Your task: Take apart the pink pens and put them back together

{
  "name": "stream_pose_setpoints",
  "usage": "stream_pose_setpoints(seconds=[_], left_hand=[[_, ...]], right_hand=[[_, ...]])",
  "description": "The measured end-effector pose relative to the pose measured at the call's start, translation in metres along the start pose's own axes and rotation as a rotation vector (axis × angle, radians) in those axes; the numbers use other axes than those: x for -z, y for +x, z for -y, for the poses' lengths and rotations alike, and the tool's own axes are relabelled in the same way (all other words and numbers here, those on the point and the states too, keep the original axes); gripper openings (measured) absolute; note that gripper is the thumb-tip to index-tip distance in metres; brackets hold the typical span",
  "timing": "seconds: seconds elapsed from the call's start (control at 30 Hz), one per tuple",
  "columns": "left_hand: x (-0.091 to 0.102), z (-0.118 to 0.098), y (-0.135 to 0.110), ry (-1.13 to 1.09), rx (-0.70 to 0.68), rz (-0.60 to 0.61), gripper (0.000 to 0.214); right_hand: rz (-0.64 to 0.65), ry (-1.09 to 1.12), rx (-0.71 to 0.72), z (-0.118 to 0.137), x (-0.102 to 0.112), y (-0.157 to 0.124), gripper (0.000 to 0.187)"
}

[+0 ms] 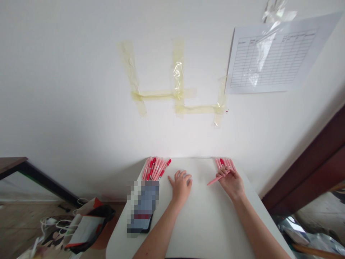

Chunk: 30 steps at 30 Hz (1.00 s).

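Note:
A pink pen point(214, 180) is gripped in my right hand point(231, 181), its thin end pointing left and toward me. Just beyond that hand, several pink pens and a red one form a row point(221, 162) at the table's far right. My left hand point(181, 183) rests on the white table point(205, 223) with its fingers spread and nothing in it. To its left lies a bunch of pink and red pens point(156, 169) at the far left corner. A dark phone point(145, 207), partly blurred, lies on the table nearer to me.
The white wall point(81, 90) rises behind the table, with yellowed tape strips point(159, 95) and a printed sheet point(269, 61) on it. On the floor at left is a bag with white cables point(83, 228). A dark red wooden piece point(309, 165) stands at right.

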<state>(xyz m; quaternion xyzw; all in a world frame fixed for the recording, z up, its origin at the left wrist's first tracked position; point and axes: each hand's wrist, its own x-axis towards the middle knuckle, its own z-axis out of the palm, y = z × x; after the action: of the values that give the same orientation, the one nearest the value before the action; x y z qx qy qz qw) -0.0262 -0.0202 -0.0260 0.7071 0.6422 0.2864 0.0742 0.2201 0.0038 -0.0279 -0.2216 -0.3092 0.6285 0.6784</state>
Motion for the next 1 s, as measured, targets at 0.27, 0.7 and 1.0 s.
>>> stream_pose_setpoints(seconds=[0.27, 0.7, 1.0], left_hand=[[0.001, -0.001, 0.000, -0.004, 0.006, 0.009, 0.024], [0.001, -0.002, 0.000, -0.013, 0.013, 0.004, 0.024], [0.002, -0.003, 0.000, -0.023, 0.017, 0.013, 0.025]], right_hand=[[-0.004, -0.067, 0.019, -0.001, -0.001, 0.000, 0.021], [-0.026, -0.003, -0.018, -0.001, -0.003, -0.002, 0.017], [-0.107, -0.109, -0.033, 0.002, 0.004, 0.005, 0.051]])
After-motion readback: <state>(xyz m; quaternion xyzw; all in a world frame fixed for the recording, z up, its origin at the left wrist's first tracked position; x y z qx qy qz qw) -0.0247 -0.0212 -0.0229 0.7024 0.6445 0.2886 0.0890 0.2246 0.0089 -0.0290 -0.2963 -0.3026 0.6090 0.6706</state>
